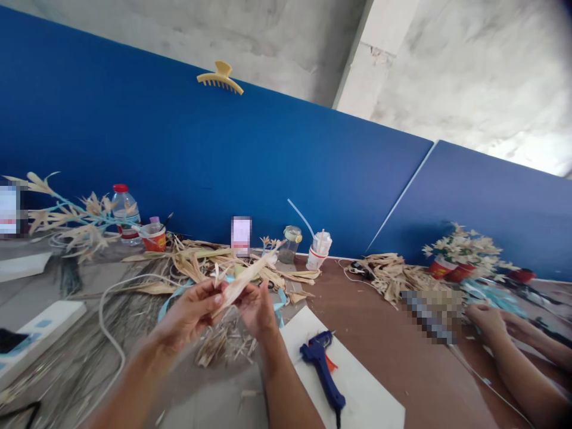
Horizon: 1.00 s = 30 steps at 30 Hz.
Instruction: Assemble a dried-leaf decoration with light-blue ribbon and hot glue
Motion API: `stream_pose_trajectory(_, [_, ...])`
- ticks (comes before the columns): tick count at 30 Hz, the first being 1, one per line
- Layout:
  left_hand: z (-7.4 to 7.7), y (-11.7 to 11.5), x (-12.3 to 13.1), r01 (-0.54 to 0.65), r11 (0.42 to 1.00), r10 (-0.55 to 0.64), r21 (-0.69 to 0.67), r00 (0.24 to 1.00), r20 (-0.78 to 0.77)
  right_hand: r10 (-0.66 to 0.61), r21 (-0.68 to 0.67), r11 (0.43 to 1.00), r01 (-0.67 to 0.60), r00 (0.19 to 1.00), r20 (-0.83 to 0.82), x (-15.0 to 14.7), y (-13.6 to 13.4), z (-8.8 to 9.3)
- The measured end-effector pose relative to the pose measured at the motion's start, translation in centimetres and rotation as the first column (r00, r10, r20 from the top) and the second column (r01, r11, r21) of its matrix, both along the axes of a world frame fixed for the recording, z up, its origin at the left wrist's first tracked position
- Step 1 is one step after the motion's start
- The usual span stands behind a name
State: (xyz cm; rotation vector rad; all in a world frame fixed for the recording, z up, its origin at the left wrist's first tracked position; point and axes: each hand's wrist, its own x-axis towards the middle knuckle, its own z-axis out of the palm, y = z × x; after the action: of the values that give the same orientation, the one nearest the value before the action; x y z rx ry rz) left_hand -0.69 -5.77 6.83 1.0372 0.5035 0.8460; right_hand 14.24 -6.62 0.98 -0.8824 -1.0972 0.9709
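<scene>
Pinched by the fingers of the left hand (195,310) over the grey worktop (214,393), a long, pale, papery husk strip (245,278) could split if the right hand (258,312) at three o'clock, its grip unclear, tugs.

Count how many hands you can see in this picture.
4: your left hand, holding a pale husk strip; your right hand, next to that strip; and, at the far right, a co-worker's front hand and back hand, the latter partly hidden.
</scene>
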Motion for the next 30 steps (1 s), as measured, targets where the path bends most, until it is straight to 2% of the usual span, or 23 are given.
stream_pose_trajectory(3, [-0.7,-0.3,1.2,-0.023,0.999,0.027,0.032,0.989,-0.148,-0.003,-0.033,0.999,0.0,0.996,-0.093,0.8,-0.3,0.5])
stream_pose_trajectory(7, [-2.8,1.2,2.5,-0.195,0.961,0.256,0.194,0.894,-0.367,-0.024,-0.055,0.998,0.017,0.989,-0.143,1.0,0.3,-0.1])
stream_pose_trajectory(9, [-3.9,2.0,2.7,-0.177,0.954,0.266,0.241,0.87,-0.416,-0.075,-0.086,0.994,0.065,0.99,-0.123,0.7,0.9,-0.8])
stream_pose_trajectory(12, [-5.0,2.8,2.6,-0.137,0.955,0.244,0.261,0.865,-0.439,-0.11,-0.155,0.984,0.09,0.986,-0.128,0.2,1.6,-1.9])
stream_pose_trajectory(16, [-5.7,3.0,2.6,-0.11,0.957,0.225,0.27,0.867,-0.445,-0.16,-0.216,0.971,0.107,0.956,-0.245,0.1,2.0,-2.6])
stream_pose_trajectory(21, [-6.2,3.0,2.8,-0.109,0.946,0.248,0.305,0.85,-0.466,-0.157,-0.258,0.964,0.057,0.91,-0.384,0.3,2.0,-2.9])
stream_pose_trajectory(26, [-6.4,3.0,2.8,-0.111,0.936,0.268,0.334,0.84,-0.473,-0.154,-0.265,0.963,0.057,0.921,-0.359,0.2,2.2,-3.2])
stream_pose_trajectory(30, [-6.5,2.9,2.7,-0.129,0.929,0.288,0.346,0.84,-0.46,-0.178,-0.282,0.958,0.06,0.893,-0.412,0.3,2.2,-3.0])
